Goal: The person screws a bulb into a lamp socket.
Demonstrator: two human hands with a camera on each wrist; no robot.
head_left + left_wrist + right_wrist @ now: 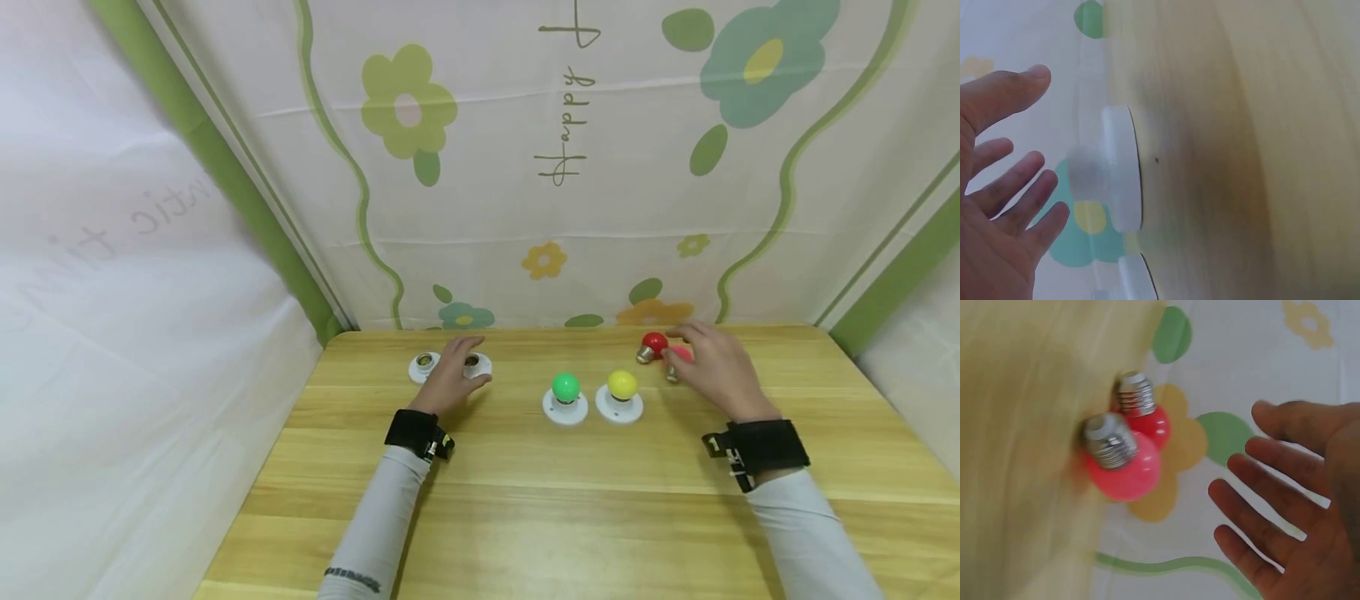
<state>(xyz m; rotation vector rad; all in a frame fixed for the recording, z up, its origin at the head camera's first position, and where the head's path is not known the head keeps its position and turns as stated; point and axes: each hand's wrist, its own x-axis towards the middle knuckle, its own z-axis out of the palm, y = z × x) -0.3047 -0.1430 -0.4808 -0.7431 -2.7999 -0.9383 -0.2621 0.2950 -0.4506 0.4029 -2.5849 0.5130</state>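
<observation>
My left hand [452, 379] hovers over two white lamp sockets at the back left, its fingers apart and holding nothing. One socket [422, 364] shows beside the hand; the other socket [1124, 169] is partly covered by it in the head view. At the back right my right hand [716, 367] reaches above a red bulb [656, 342] and a pinkish-red bulb [1125, 472]. Its fingers are spread, with a gap to the bulbs in the right wrist view. Both bulbs lie on their sides, metal screw bases showing.
Between the hands, a green bulb [566, 387] and a yellow bulb [622, 384] stand upright in white round sockets on the wooden table [525, 517]. A printed fabric wall [480, 208] rises along the table's back edge, with more fabric at both sides.
</observation>
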